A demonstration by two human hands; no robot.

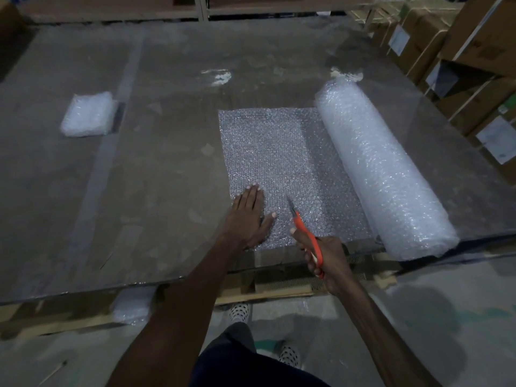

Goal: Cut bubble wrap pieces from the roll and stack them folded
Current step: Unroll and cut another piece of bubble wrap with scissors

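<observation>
The step in hand is judged to be the cut that frees one piece from the roll [382,169]. The roll lies on the desk [156,152], well to the right of the fingers, with a length of sheet [282,160] unrolled flat from it toward the left. The left hand [250,216] rests palm down on the near left part of this sheet, its fingers [251,192] spread open and flat, gripping nothing and pinning the material. The right hand [325,258] is closed around the orange handles of the scissors [303,230]; the blades point away from the person, just to the right of the left thumb, and reach in over the near edge of the sheet. Whether the blades stand open or closed, and whether a cut is already started, cannot be made out, since the tips are thin and dark against the bubbles. The next move calls for driving the blades straight away from the person, parallel to the roll, while the left hand keeps the sheet taut beside the cutting line. A stack of folded pieces [88,114] lies on the desk well beyond and to the left of the left fingers, where the freed piece would probably go once folded. A further bundle of wrap [134,304] shows below the near desk edge, partly hidden. The handle loops are concealed by the right fingers, and the cartons [474,57] at far right are cut off.
</observation>
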